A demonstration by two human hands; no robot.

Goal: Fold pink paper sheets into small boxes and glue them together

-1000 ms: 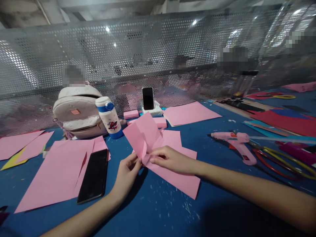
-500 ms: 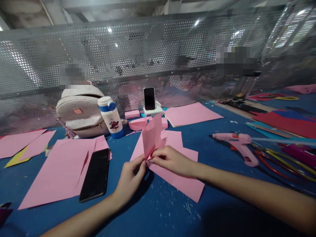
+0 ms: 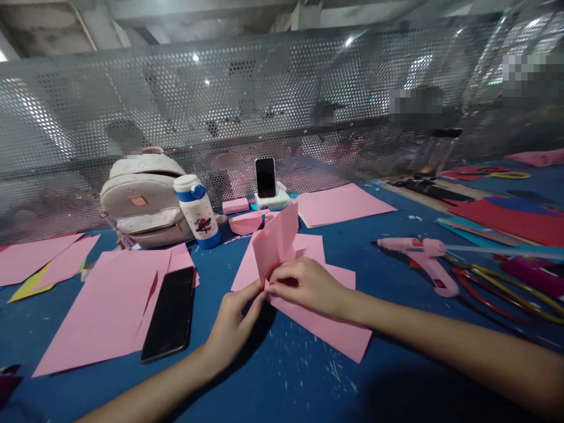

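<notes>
A pink paper sheet (image 3: 277, 242) stands folded and partly raised at the middle of the blue table (image 3: 282, 376). My left hand (image 3: 235, 320) pinches its lower corner from the left, fingers closed. My right hand (image 3: 308, 285) pinches the same spot from the right, fingers curled on the fold. Beneath them lie more flat pink sheets (image 3: 328, 326).
A black phone (image 3: 170, 314) lies on pink sheets (image 3: 101, 311) at the left. Behind stand a white backpack (image 3: 141, 202), a bottle (image 3: 196, 210) and a phone on a stand (image 3: 265, 177). A pink glue gun (image 3: 418, 255), coloured cables and coloured paper fill the right. A perforated metal screen (image 3: 220, 106) closes the back.
The raised pink sheet has been folded narrower and stands more upright. Both hands stayed pinched at its lower corner and shifted slightly right.
</notes>
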